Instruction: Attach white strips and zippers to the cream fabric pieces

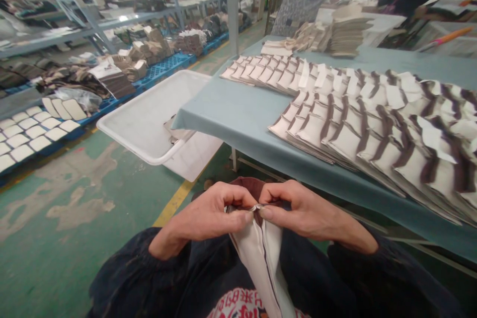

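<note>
- Cream fabric piece [274, 246]: soft-looking, folded long and narrow, a thin dark line running down its length.
- Left hand [210, 211]: thumb and curled forefinger pinched shut on the fabric's top edge.
- Right hand [301, 211]: same closed pinch on that edge, just beside the left fingertips; the fabric hangs below both, in front of a dark garment [201, 273].
- Smooth blue-green tablecloth [212, 104]: its near edge slants beyond the hands, with overlapping cream-and-brown fabric pieces [346, 129] on the right.
- White plastic tub [130, 146]: rounded rim, far left of the hands; green floor [122, 213] between.
</note>
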Motion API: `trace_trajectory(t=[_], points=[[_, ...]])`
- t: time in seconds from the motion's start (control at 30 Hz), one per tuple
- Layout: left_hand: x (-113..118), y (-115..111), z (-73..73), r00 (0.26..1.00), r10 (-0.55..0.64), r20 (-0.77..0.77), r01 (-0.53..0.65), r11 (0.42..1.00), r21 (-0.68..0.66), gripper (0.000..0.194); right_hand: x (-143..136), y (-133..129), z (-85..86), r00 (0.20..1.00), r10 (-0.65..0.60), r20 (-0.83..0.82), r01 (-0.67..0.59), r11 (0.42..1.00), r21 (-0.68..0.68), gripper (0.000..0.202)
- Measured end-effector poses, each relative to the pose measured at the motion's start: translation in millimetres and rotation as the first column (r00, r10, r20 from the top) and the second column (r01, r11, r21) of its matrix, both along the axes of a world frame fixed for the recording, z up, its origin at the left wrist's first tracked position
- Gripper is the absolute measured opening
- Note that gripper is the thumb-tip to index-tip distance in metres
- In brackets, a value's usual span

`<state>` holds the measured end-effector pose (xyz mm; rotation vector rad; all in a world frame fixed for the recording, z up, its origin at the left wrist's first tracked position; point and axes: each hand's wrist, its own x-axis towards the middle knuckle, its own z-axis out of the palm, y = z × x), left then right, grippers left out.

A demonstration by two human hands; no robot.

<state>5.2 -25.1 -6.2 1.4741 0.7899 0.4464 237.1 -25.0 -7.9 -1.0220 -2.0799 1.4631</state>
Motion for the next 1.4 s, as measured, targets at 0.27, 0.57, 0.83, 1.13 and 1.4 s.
trace_trajectory(t=[0.27, 0.57, 0.83, 1.13, 1.4], points=[[2, -2, -5.6, 0.997, 0.032, -0.069, -0.03, 0.999, 0.041, 0.033, -9, -4, -12.4, 0.995, -0.096, 0.035, 0.093, 0.993, 0.077, 0.017], [7, -8, -14.1, 0.974, 0.164, -0.158, -0.108, 0.943, 0.314, 0.032, -16, -4, -28.5, 0.991, -0.125, 0.056, 0.121, 0.99, 0.071, 0.031], [12, -17, -17.5, 0.97, 0.2, -0.14, -0.132, 0.911, 0.391, 0.035, -16, -4, -18.5, 0.985, -0.17, 0.008, 0.167, 0.972, 0.163, 0.018], [16, -25, -11.9, 0.947, 0.246, -0.206, -0.099, 0.834, 0.543, 0.028, -13, 7, -0.5, 0.988, -0.049, 0.144, 0.022, 0.982, 0.188, 0.012], [13, -30, -29.6, 0.964, 0.264, -0.019, -0.265, 0.964, -0.014, 0.051, -23, -15, -30.5, 0.98, -0.164, -0.116, 0.167, 0.986, 0.01, 0.019]])
